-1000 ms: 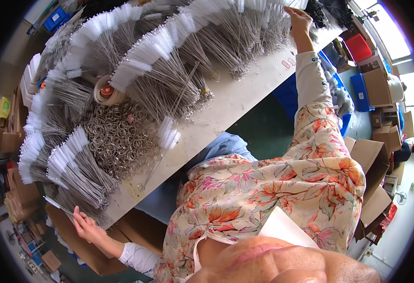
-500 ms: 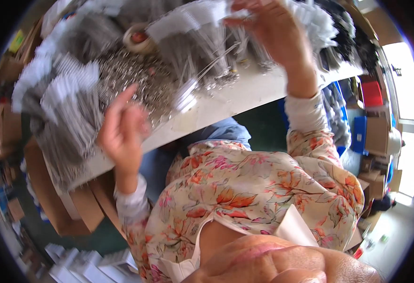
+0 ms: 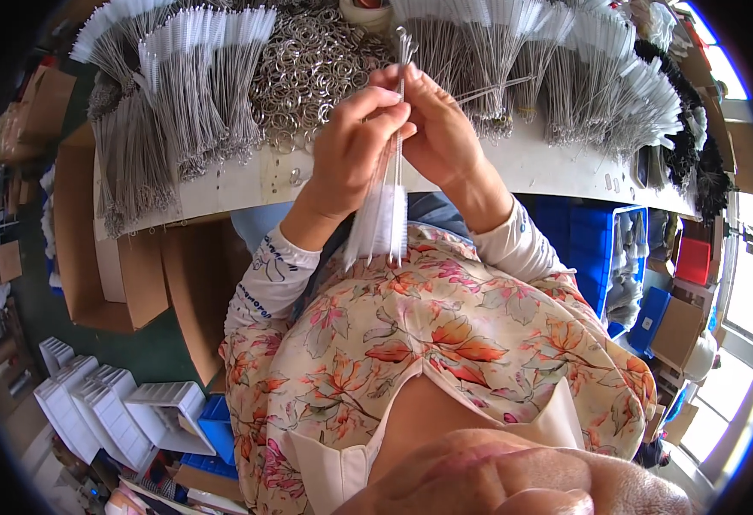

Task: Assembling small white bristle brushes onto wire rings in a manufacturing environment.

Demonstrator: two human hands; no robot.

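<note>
Hands are both up in front of the chest, working a small bunch of wire brushes (image 3: 391, 184). Left hand (image 3: 351, 150) is curled around the wire stems from the left side, fingers pinched closed on them near the top. Right hand (image 3: 441, 129) sits just behind and to the right, touching the same bunch, fingers folded onto the stems too, so both hands have hold of it together. The brushes hang upright-ish, looped metal ends sticking up above the fingers, white bristle ends pointing down toward the floral shirt (image 3: 445, 343).

Behind the hands is a long white table (image 3: 557, 167), edge bending because of the lens. It's loaded: a heap of metal rings (image 3: 308, 64) right past the hands, and big fanned bundles of the same white-tipped brushes, one batch on the left (image 3: 188, 94), another spread on the right (image 3: 565, 69). A few black-bristled ones (image 3: 694, 146) sit at the far right end.

Cardboard boxes (image 3: 119, 257) stand under the table on the left, white plastic trays (image 3: 110, 412) lower left on the floor, blue bins (image 3: 600, 249) under the right side.
</note>
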